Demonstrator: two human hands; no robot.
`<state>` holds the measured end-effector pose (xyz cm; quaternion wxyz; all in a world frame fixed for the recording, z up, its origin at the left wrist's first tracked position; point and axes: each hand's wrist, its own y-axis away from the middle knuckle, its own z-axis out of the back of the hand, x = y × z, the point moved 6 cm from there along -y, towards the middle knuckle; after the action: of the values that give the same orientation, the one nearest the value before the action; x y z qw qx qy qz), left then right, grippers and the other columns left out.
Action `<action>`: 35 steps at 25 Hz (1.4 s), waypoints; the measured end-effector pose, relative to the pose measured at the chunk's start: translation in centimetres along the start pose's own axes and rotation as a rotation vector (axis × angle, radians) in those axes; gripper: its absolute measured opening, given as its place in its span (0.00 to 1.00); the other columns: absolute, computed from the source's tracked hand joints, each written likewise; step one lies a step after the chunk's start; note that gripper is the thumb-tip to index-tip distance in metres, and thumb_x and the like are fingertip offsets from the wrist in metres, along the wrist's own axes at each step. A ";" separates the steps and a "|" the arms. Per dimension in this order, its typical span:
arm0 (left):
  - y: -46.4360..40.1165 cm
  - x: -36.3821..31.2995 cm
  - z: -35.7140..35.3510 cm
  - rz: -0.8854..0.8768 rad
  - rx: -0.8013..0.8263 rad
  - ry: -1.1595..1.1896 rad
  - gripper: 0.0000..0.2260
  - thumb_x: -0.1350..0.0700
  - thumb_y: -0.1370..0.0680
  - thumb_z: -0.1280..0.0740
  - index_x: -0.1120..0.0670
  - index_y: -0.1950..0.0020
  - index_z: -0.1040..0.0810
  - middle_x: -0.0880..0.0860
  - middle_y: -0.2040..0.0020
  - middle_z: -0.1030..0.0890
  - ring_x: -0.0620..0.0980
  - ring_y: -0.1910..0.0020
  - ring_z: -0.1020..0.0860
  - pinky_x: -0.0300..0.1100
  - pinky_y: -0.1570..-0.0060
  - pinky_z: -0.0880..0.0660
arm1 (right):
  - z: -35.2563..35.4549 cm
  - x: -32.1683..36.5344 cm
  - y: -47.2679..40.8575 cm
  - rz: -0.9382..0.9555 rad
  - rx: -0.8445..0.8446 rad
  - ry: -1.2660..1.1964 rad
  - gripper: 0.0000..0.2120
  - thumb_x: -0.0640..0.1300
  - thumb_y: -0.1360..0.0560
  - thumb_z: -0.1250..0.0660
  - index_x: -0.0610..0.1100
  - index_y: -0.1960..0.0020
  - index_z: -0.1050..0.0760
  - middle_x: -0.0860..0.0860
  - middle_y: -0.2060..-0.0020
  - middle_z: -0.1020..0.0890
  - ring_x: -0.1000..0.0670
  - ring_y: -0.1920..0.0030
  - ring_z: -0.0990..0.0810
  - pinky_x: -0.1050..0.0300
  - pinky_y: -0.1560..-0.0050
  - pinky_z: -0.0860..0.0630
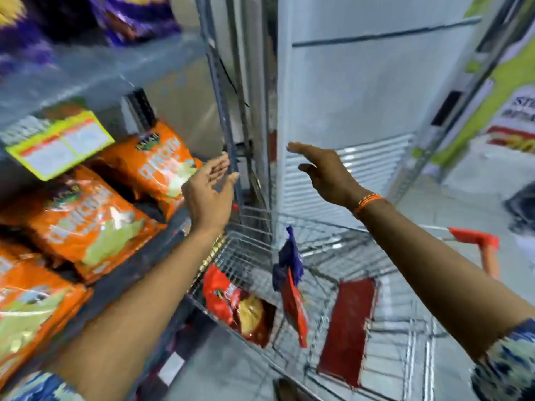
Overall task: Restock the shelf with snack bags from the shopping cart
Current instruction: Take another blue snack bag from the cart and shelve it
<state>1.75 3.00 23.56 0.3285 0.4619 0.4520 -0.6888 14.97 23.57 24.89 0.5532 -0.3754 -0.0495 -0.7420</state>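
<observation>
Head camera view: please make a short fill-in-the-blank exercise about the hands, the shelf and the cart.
1. The left hand and the right hand are both open and hold ____.
2. The snack bags on the shelf are mostly ____ in colour.
3. The shopping cart has a ____ handle.

Missing words: nothing; orange; red

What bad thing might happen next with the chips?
Both hands, left and right, are empty, so the red bags are still in the cart. The orange bags lean past the shelf edge; a bump might tip one off. A blind reach could snag on the wire.
</observation>
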 end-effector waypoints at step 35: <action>15.3 35.7 -11.1 0.782 0.534 -0.406 0.19 0.69 0.28 0.26 0.57 0.40 0.25 0.56 0.46 0.21 0.48 0.48 0.26 0.33 0.66 0.32 | -16.8 -6.6 1.3 0.459 0.313 0.345 0.13 0.48 0.21 0.40 0.41 0.51 0.21 0.46 0.54 0.18 0.43 0.50 0.21 0.51 0.53 0.28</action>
<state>6.07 6.23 -16.51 0.5132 0.5213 -0.0190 -0.6816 8.33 20.09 8.41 0.7574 -0.1559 0.0172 -0.6339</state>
